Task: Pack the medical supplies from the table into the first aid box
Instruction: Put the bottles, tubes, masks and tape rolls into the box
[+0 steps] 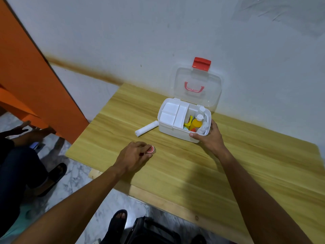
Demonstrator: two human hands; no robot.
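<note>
A white first aid box (175, 133) stands open on the wooden table (193, 173), its clear lid (197, 81) with a red latch leaning against the wall. Inside are a white tray insert on the left, a yellow bottle (196, 124), a white bottle, a yellow packet and a white item on the right. My right hand (210, 138) grips the box's near right corner. My left hand (134, 155) pinches a small round red-and-white tape roll (151, 149) on the table. A white bandage roll (146, 128) lies just left of the box.
The table stands against a white wall. An orange panel (26, 76) leans at the left. Another person sits on the floor at the left, a sandalled foot (56, 175) near the table's corner. A dark bag (149, 231) lies below the table's near edge.
</note>
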